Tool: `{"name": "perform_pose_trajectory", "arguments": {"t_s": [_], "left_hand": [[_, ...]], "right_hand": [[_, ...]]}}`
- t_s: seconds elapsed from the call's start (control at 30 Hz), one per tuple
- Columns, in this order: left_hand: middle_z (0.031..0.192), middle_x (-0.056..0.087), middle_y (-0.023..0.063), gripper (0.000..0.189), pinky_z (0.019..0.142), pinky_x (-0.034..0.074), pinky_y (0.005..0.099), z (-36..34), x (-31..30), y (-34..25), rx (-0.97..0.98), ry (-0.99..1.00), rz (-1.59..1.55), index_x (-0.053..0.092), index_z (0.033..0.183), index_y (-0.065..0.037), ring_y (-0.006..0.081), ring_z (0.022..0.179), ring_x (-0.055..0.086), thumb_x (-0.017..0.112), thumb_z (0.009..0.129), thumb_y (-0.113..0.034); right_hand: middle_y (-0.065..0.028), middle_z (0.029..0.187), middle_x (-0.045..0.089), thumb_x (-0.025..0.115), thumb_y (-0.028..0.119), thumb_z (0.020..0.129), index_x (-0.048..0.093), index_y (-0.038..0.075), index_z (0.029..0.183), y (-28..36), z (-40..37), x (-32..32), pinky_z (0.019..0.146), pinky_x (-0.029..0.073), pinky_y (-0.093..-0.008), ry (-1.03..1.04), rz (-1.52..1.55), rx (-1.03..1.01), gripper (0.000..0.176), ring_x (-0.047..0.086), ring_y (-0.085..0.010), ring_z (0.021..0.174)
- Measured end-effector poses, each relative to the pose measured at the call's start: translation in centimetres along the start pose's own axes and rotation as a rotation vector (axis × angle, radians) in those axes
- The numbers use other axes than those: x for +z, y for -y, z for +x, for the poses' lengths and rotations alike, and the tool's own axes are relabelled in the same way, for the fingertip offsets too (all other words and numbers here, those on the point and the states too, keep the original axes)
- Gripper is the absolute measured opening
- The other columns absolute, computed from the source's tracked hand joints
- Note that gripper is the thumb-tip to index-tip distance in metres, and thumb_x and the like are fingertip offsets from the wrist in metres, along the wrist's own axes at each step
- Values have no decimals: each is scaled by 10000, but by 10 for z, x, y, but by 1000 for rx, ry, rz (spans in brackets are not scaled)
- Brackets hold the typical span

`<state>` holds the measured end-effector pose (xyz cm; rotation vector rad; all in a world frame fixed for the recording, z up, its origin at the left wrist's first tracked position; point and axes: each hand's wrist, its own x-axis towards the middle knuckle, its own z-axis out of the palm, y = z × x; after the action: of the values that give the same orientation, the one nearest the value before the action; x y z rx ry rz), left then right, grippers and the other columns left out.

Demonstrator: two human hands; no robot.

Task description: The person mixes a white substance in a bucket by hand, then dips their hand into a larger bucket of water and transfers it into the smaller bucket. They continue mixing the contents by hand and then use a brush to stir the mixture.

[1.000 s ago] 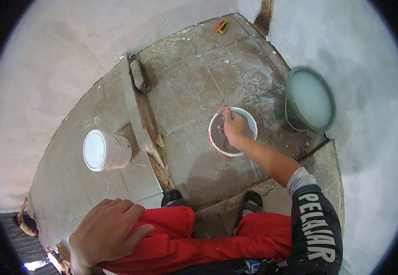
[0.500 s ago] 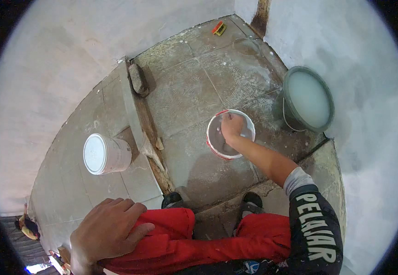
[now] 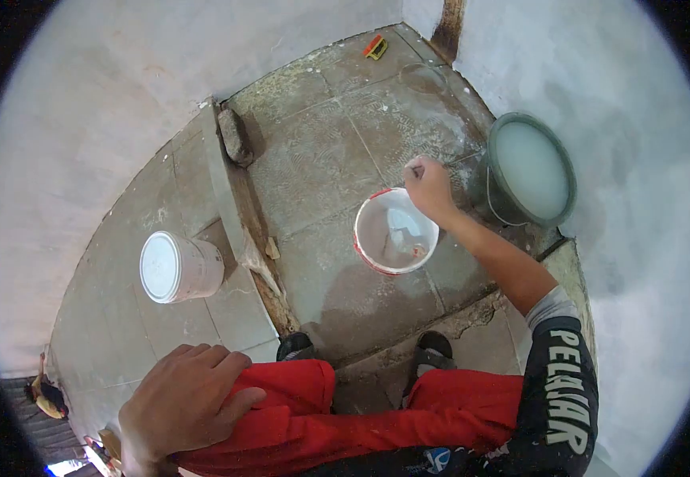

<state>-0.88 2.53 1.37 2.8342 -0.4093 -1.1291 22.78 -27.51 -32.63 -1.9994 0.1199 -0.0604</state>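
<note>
My right hand (image 3: 428, 187) is raised over the far right rim of a white bucket with a red-marked edge (image 3: 370, 256). Its fingers are pinched together, and whatever is between them is too small or hidden to make out. Water with a reflection and a small pinkish spot shows inside that bucket. My left hand (image 3: 190, 397) lies with its fingers stretched out over my red-clothed left knee (image 3: 293, 389), holding nothing.
A dark green bucket (image 3: 494, 179) of cloudy water stands by the right wall. To the left are a lidded white tub (image 3: 202, 269), a wooden beam (image 3: 241, 203) and a stone (image 3: 235, 137). A red-yellow brush (image 3: 376, 48) lies far back. Another person (image 3: 47, 396) is at lower left.
My right hand has come up out of the white bucket and moved slightly right, above its far rim. My left hand stays on the knee.
</note>
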Motion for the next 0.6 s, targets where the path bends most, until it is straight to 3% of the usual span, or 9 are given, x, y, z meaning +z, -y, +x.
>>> {"name": "perform_pose_trajectory", "arguments": {"t_s": [0.07,0.1,0.17,0.3,0.37,0.6], "left_hand": [[896,631,185,364,853,470,451,-1,2,3,72,-54,-43,601,994,-19,372,891,618,573,931,-376],[896,631,185,364,853,470,451,-2,2,1,67,-55,-46,601,994,-19,372,891,618,573,931,-376],[897,630,186,366,853,469,453,-3,0,-2,50,-47,-24,599,997,-17,373,894,617,573,931,-377],[898,629,187,369,850,469,455,-4,0,-2,46,-59,-25,594,995,-15,374,895,616,568,935,-378],[960,639,145,375,882,479,431,-4,-2,-4,-28,-14,-3,631,1048,-60,341,966,611,651,860,-384],[960,638,151,377,883,480,429,-3,0,-2,6,-39,-16,626,1039,-53,349,977,608,651,857,-382]], "right_hand": [[-141,903,661,702,211,824,645,22,1002,18,-12,-14,721,515,-423,-14,-515,-539,265,636,-305,801],[-141,903,661,702,211,824,645,22,1002,14,-12,-17,721,515,-423,-10,-513,-542,265,636,-305,801],[-163,1002,628,714,198,786,648,40,1019,4,-14,-22,861,468,-464,215,-656,-683,289,569,-361,997],[-161,1002,617,708,203,790,647,42,1036,-6,-18,-17,902,450,-453,252,-658,-660,300,548,-338,1054],[-140,1044,606,694,204,805,639,36,1040,-9,-18,-12,912,447,-447,260,-696,-709,295,544,-334,1052],[-139,1097,572,688,207,814,620,27,1035,11,-33,5,922,449,-436,278,-683,-805,292,527,-321,1085]]}}
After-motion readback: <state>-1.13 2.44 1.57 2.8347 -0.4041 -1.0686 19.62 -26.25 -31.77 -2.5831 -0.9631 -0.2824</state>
